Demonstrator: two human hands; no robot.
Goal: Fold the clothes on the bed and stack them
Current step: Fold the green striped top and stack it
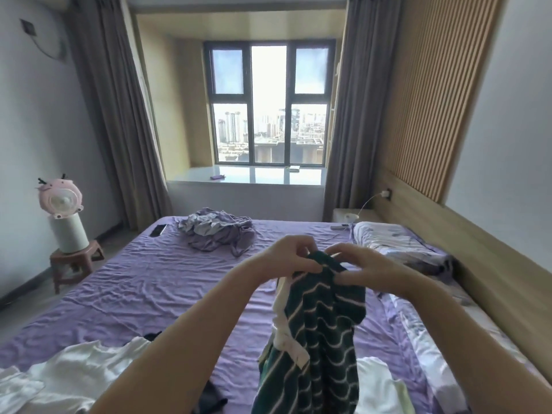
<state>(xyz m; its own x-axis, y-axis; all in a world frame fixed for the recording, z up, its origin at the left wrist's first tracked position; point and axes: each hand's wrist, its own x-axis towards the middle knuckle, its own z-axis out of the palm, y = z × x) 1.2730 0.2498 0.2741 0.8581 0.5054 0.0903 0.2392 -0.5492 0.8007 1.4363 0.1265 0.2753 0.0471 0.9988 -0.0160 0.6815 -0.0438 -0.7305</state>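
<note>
Both hands, left hand and right hand, pinching striped garment, its hem cut off below

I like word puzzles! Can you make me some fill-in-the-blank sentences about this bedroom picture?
1. Both hands, left and right, hold up a green shirt with white ____.
2. The bed sheet is ____ in colour.
3. The pink fan stands on a white cylinder on a small ____.
4. A black phone lies on the ____.

Missing words: stripes; purple; stool; bed
</note>
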